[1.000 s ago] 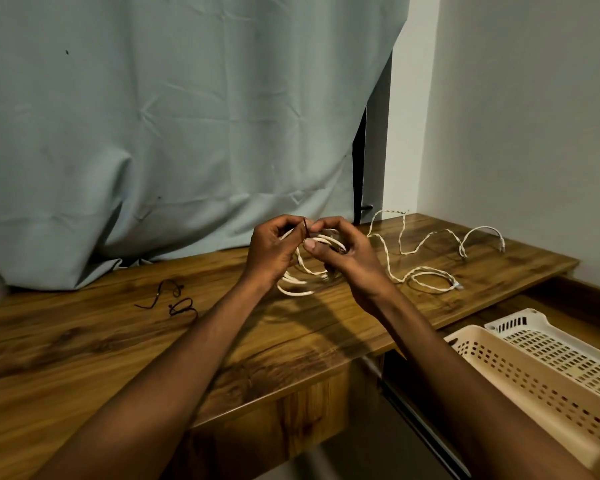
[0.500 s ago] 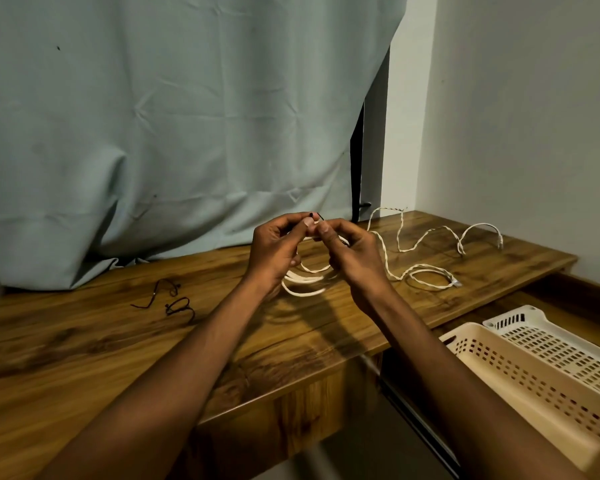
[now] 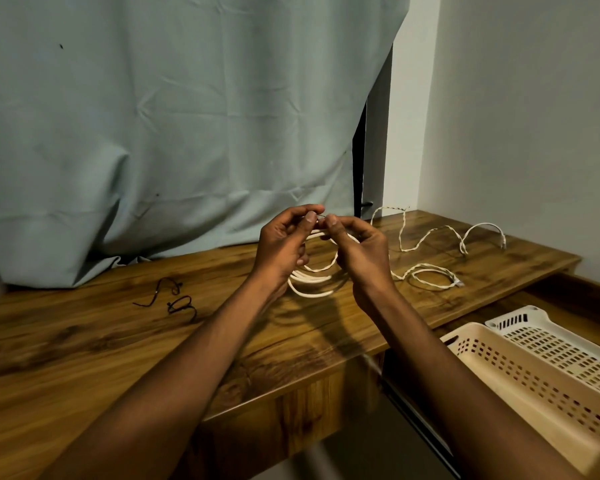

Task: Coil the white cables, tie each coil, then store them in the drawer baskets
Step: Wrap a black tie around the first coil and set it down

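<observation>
A coiled white cable (image 3: 312, 282) hangs between my hands just above the wooden desk (image 3: 84, 344). My left hand (image 3: 283, 245) and my right hand (image 3: 361, 252) meet at the top of the coil, fingertips pinched on a thin dark tie (image 3: 321, 217) that crosses it. Another white cable (image 3: 433, 275) lies loose and uncoiled on the desk to the right, its far loops reaching the wall. Two more dark ties (image 3: 175, 301) lie on the desk to the left.
A beige perforated basket (image 3: 534, 386) and a white one (image 3: 561, 341) behind it sit in the open drawer at lower right. A pale green curtain (image 3: 170, 133) hangs behind the desk. A plain wall (image 3: 534, 133) closes the right side.
Both hands have lifted slightly with the coil. The fingertips have drawn closer together on the dark tie at the coil's top.
</observation>
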